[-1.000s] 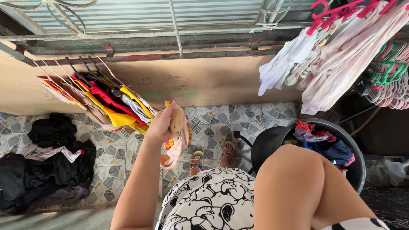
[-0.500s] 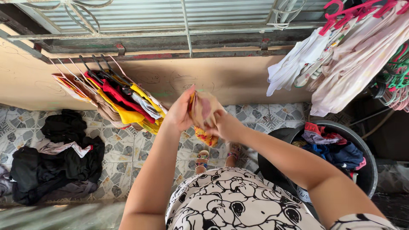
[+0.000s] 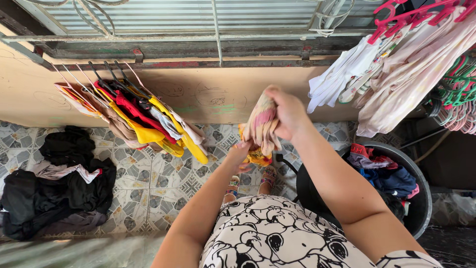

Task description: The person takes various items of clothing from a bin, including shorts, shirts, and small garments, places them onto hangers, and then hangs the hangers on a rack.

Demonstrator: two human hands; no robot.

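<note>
My right hand (image 3: 287,113) is raised at chest height, gripping the top of a small bunched garment (image 3: 261,126) in pink, cream and yellow. The cloth hangs down from that fist. My left hand (image 3: 241,154) is just below, its fingers pinching the garment's yellow lower end. Both arms reach forward over my black-and-white printed dress (image 3: 277,233).
Red, yellow and tan clothes on hangers (image 3: 131,111) hang from a rail at left. Pale clothes on pink hangers (image 3: 396,64) hang at upper right. A black tub (image 3: 416,191) holds laundry at right. Dark clothes (image 3: 54,183) lie heaped on the tiled floor at left.
My right hand joined the left on the garment, then rose with its top end. My left hand dropped to the lower end, stretching the cloth vertically.
</note>
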